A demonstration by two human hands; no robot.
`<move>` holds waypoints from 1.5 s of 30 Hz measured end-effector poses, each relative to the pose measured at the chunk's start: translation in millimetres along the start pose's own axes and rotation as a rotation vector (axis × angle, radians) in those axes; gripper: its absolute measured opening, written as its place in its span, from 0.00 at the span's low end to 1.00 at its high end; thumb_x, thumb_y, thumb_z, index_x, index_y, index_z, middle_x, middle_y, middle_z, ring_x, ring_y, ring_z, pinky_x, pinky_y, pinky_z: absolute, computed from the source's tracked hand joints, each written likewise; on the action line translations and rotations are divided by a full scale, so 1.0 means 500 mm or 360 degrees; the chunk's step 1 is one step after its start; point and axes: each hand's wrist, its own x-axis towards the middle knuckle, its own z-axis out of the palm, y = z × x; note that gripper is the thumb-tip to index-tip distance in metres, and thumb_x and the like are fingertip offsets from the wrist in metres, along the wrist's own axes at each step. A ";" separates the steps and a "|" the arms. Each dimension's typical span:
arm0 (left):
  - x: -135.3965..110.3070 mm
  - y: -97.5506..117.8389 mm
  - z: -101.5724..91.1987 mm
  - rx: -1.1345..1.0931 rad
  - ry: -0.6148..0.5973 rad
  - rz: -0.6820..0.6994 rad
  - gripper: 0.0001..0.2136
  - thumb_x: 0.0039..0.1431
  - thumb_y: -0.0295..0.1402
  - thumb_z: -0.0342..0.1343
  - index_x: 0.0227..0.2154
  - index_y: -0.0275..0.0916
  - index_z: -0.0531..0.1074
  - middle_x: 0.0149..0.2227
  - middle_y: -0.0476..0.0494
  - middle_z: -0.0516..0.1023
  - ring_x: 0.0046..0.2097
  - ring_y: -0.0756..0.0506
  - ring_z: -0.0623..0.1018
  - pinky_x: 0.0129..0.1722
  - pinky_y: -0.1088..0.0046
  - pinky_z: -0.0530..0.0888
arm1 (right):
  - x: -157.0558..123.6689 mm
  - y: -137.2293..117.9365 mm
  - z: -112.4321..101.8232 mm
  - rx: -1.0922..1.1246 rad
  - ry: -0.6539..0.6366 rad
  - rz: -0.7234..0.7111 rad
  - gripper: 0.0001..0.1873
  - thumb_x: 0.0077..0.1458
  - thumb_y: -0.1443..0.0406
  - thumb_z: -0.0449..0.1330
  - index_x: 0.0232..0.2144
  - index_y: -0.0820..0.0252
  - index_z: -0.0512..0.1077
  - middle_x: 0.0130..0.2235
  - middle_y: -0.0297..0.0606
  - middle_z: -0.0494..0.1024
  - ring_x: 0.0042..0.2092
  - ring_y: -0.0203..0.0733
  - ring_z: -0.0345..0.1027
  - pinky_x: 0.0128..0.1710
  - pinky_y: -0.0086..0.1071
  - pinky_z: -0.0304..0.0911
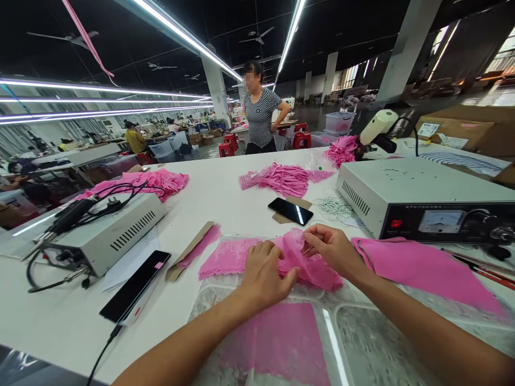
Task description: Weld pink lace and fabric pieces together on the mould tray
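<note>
A piece of pink lace fabric (229,257) lies on the white table (217,193) in front of me, bunched up in the middle. My left hand (263,276) presses down on the lace with curled fingers. My right hand (332,249) pinches the raised fold of the same lace from the right. Clear plastic packets (362,332) with pink lace inside lie under and in front of my hands.
A grey machine box (418,201) stands at the right, another (108,233) with cables at the left. A black phone (290,210) lies beyond my hands, a dark tablet (134,286) at the left. Pink lace piles (284,178) lie farther back. A person in a striped shirt (260,115) stands behind the table.
</note>
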 end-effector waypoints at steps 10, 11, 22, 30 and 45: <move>0.055 0.120 0.081 0.0196 0.0137 0.0334 0.02 0.53 0.29 0.56 0.27 0.37 0.71 0.33 0.41 0.74 0.39 0.40 0.72 0.40 0.60 0.67 | -0.120 -0.040 -0.093 -0.0073 0.0736 -0.0114 0.25 0.45 0.43 0.63 0.27 0.58 0.69 0.26 0.37 0.77 0.29 0.43 0.75 0.32 0.36 0.75; 0.050 0.127 0.084 0.0199 0.0155 0.0421 0.01 0.53 0.28 0.55 0.28 0.37 0.71 0.34 0.41 0.74 0.39 0.40 0.72 0.40 0.60 0.67 | -0.145 -0.034 -0.113 -0.0115 0.0816 -0.0090 0.23 0.46 0.44 0.62 0.28 0.58 0.69 0.26 0.38 0.78 0.29 0.44 0.76 0.32 0.36 0.75; -0.097 0.143 0.102 0.0070 0.0006 0.1597 0.03 0.52 0.25 0.54 0.26 0.38 0.66 0.33 0.44 0.73 0.37 0.46 0.72 0.53 0.63 0.67 | -0.416 0.098 -0.211 -0.0994 0.0933 0.0286 0.14 0.46 0.55 0.57 0.16 0.55 0.64 0.15 0.29 0.65 0.17 0.35 0.58 0.17 0.29 0.55; -0.072 0.144 0.075 -0.0038 -0.0416 0.1522 0.03 0.56 0.25 0.53 0.28 0.37 0.67 0.34 0.45 0.76 0.36 0.47 0.75 0.47 0.67 0.71 | -0.442 0.114 -0.255 -0.1507 0.0669 0.0285 0.11 0.56 0.57 0.51 0.26 0.53 0.66 0.18 0.28 0.69 0.19 0.36 0.63 0.21 0.28 0.60; 0.205 0.227 0.182 0.0090 -0.0522 0.1057 0.13 0.66 0.37 0.54 0.50 0.37 0.69 0.51 0.40 0.72 0.48 0.43 0.75 0.47 0.59 0.75 | -0.190 0.098 -0.292 -0.1997 0.0443 0.0362 0.12 0.64 0.60 0.58 0.46 0.61 0.70 0.45 0.40 0.74 0.42 0.41 0.71 0.41 0.39 0.71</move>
